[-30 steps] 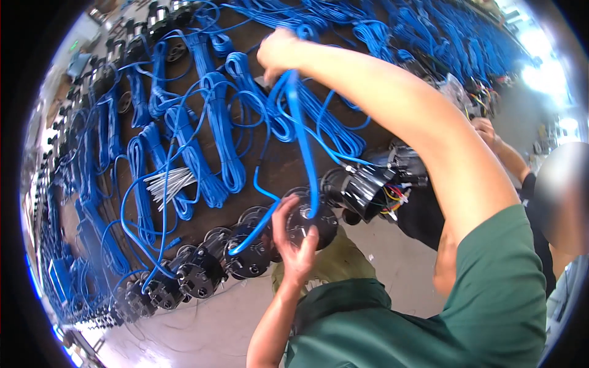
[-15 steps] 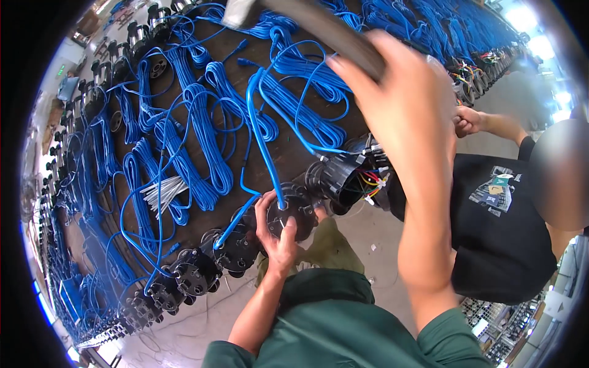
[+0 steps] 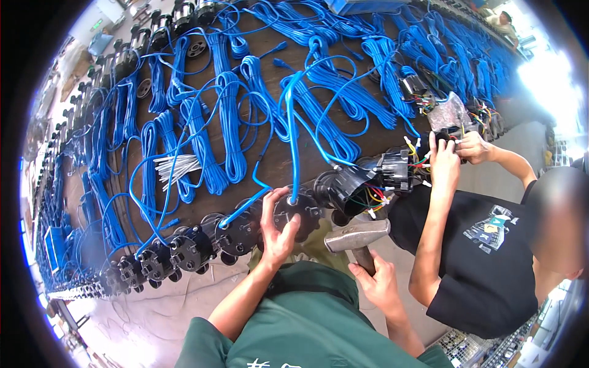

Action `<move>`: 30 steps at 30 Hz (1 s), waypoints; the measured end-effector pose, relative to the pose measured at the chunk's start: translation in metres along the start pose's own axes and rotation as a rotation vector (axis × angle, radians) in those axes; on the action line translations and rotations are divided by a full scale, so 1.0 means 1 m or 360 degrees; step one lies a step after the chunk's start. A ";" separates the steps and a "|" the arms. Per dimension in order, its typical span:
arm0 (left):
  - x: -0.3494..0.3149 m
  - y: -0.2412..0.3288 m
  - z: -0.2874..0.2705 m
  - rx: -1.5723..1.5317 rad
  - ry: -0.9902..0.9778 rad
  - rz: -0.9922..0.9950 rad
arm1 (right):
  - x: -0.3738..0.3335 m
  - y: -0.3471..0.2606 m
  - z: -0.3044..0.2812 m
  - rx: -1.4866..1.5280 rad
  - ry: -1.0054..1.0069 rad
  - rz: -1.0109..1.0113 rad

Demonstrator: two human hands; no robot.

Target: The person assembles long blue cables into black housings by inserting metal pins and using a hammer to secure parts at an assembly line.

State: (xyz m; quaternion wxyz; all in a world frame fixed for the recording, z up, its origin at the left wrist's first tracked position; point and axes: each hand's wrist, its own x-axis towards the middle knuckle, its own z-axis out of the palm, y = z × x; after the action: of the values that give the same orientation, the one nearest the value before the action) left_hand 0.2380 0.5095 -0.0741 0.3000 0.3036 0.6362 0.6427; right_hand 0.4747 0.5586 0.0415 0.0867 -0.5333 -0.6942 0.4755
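My left hand (image 3: 279,236) grips a black round housing (image 3: 305,214) at the table's near edge, thumb on its face and fingers over its rim. A thick blue cable (image 3: 295,159) rises from the housing's face and bends over at the top. Closed around a handle, my right hand (image 3: 381,285) holds a hammer (image 3: 358,236) low in front of my body. The metal head lies to the right of the housing, apart from it. Directly left of my left hand is a similar black housing (image 3: 238,233) with its own blue cable.
Bundled blue cables (image 3: 230,135) and white zip ties (image 3: 177,168) cover the brown table (image 3: 257,147). More black housings (image 3: 190,248) line its near edge. An open housing (image 3: 353,190) with coloured wires stands right. There a co-worker in a black shirt (image 3: 478,245) handles wired parts.
The hammer in my right hand has come down from high over the table to beside the housing. My left hand keeps its grip. The co-worker's hands now both show at the wired parts.
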 end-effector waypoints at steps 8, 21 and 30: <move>-0.004 -0.001 0.001 -0.0109 0.0031 -0.0067 | 0.023 0.018 0.020 -0.0210 0.0007 -0.0177; 0.001 -0.009 -0.002 -0.0111 -0.0050 0.0092 | 0.014 -0.017 -0.010 -0.0240 0.0315 -0.0288; -0.003 -0.019 0.008 0.0319 -0.0001 0.0448 | 0.010 -0.036 -0.020 0.0010 -0.0037 -0.0213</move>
State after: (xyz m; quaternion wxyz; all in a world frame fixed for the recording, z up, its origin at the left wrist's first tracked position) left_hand 0.2455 0.5125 -0.0935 0.1754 0.4183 0.6482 0.6116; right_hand 0.4589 0.5788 0.0754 0.1118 -0.4799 -0.7277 0.4771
